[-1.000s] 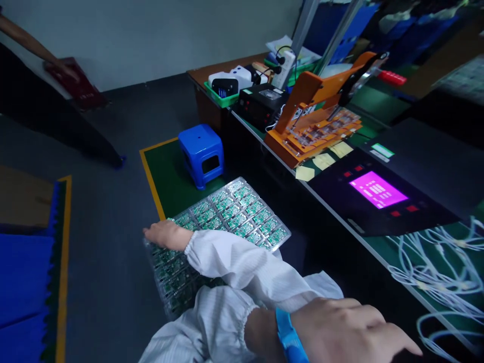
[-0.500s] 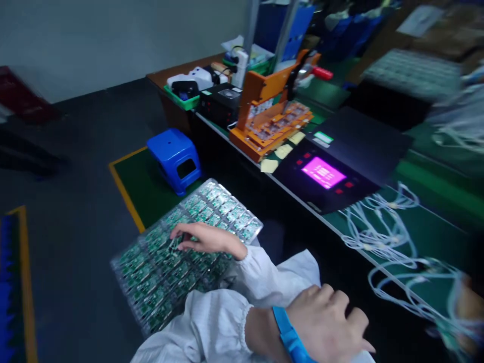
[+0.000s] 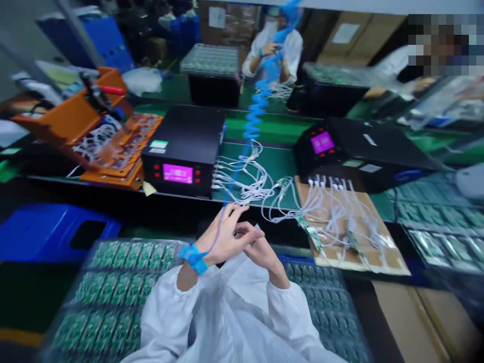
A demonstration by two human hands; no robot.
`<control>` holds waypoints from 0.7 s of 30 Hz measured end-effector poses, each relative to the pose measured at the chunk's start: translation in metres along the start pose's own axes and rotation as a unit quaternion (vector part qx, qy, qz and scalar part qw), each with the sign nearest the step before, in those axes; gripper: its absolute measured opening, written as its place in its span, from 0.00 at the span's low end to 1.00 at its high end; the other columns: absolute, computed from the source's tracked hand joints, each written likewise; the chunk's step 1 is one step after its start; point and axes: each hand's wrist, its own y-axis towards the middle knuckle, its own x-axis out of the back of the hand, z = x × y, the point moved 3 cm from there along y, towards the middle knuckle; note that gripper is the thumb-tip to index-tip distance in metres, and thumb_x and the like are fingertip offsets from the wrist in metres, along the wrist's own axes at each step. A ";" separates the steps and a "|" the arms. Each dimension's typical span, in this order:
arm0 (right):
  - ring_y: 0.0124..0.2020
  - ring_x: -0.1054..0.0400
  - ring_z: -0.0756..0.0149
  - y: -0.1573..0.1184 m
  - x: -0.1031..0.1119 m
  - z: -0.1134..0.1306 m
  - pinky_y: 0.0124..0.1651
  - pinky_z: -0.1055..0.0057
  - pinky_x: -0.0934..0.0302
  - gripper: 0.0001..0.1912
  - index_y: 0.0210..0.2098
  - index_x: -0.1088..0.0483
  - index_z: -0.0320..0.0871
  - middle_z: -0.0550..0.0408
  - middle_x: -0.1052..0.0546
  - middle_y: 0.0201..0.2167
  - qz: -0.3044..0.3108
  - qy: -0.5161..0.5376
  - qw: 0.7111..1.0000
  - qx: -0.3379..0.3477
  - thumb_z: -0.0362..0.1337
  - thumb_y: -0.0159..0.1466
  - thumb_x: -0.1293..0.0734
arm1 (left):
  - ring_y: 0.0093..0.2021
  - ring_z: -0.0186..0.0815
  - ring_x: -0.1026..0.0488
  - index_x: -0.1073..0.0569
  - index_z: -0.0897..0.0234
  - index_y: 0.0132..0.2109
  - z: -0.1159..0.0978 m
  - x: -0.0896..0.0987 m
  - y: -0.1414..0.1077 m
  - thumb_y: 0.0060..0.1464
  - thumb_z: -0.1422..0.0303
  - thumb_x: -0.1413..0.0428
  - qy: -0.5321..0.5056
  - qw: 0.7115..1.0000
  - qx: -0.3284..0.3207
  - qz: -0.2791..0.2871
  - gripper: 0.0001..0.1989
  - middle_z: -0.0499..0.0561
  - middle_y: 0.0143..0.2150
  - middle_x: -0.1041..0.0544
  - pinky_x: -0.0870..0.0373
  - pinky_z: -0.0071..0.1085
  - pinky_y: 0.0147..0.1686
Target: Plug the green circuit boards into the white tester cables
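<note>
My left hand point(image 3: 227, 236), with a blue wrist strap point(image 3: 194, 258) and its coiled blue cord point(image 3: 254, 113), is in front of the bench edge. Its fingers are stretched and apart, the thumb reaching over to my right hand point(image 3: 261, 248). Curled fingers on the right hand meet the left; whatever they grip is hidden and blurred. To the left of my lap lies a clear tray of green circuit boards point(image 3: 124, 288). Another tray of boards point(image 3: 321, 297) is at my right. White cables point(image 3: 257, 184) lie on the bench just beyond my hands.
Two black testers point(image 3: 183, 146) point(image 3: 372, 151) with lit pink screens stand on the bench. An orange clamp fixture point(image 3: 113, 146) is at left, a cardboard sheet with cables point(image 3: 340, 222) at right. A blue stool point(image 3: 49, 229) stands low left. Co-workers point(image 3: 289, 50) sit opposite.
My view has swung right to face the bench. My right hand has left the tray of boards, and both hands have come together in front of me.
</note>
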 end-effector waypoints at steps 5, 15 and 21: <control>0.33 0.29 0.72 -0.026 0.059 -0.003 0.37 0.71 0.29 0.22 0.50 0.31 0.48 0.55 0.26 0.44 -0.084 0.165 0.983 -0.004 0.52 0.65 0.25 | 0.67 0.51 0.29 0.34 0.60 0.69 0.001 -0.045 0.043 0.64 0.44 0.47 -0.031 0.981 0.019 0.193 0.36 0.61 0.67 0.28 0.34 0.51 0.69; 0.31 0.27 0.72 -0.055 0.087 -0.038 0.33 0.75 0.32 0.27 0.52 0.32 0.47 0.58 0.23 0.40 -0.213 0.325 0.919 -0.072 0.50 0.61 0.22 | 0.65 0.49 0.26 0.34 0.54 0.69 0.009 -0.098 0.099 0.61 0.51 0.39 0.004 0.930 0.063 0.363 0.33 0.56 0.68 0.26 0.28 0.44 0.66; 0.30 0.25 0.70 -0.064 0.090 -0.015 0.35 0.74 0.34 0.19 0.54 0.30 0.47 0.61 0.22 0.33 -0.265 0.141 0.949 -0.096 0.45 0.67 0.26 | 0.64 0.46 0.25 0.40 0.52 0.74 0.005 -0.094 0.107 0.67 0.52 0.47 0.042 0.903 0.055 0.424 0.32 0.56 0.67 0.26 0.27 0.45 0.65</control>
